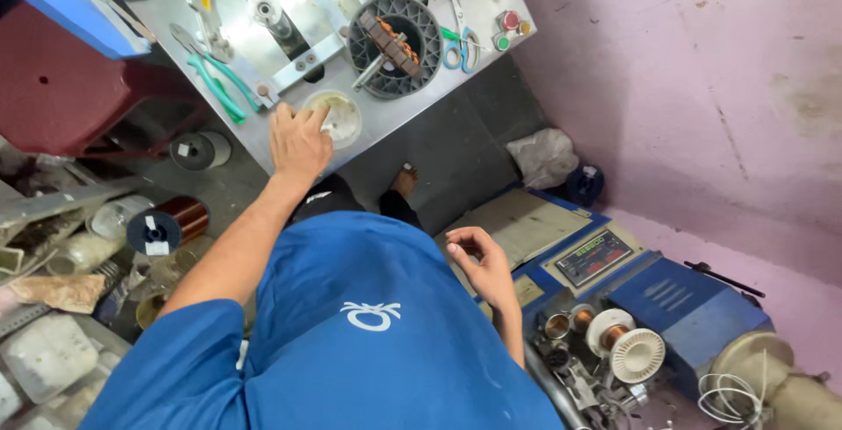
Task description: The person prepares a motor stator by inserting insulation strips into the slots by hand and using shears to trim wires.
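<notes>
Resting open on metal bench (pixel 289 145), left hand (pixel 296 138); right hand (pixel 482 265) curled, empty; pink wall (pixel 702 70).

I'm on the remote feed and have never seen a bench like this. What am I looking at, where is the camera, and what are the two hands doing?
The one picture comes from a camera on the person's head, looking down past a blue shirt. There is no robot, only two bare hands. The left hand reaches forward to a small round white dish at the edge of a grey metal worktable; its fingers rest on the rim. On that table lie a round black motor core with copper windings, green-handled pliers and blue-green scissors. The right hand is loosely curled near a blue machine with a small display; whether it pinches anything is too small to tell. A spool of copper wire lies on the floor at the left.
</notes>
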